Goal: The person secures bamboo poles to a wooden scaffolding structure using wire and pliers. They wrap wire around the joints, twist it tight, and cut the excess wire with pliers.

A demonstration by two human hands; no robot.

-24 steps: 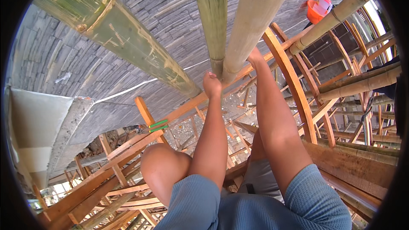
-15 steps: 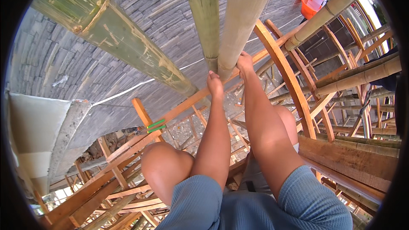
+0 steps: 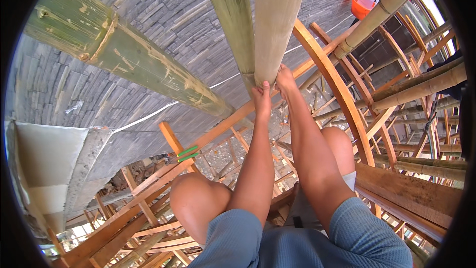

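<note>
High on wooden scaffolding (image 3: 148,208), beside a grey stone wall (image 3: 163,15): left hand (image 3: 262,100) and right hand (image 3: 285,80) both grip closed around lower end of pale bamboo pole (image 3: 275,15), held near upright. Green bamboo pole (image 3: 233,20) touching its left side. Orange bucket (image 3: 361,3) well apart, upper right.
</note>
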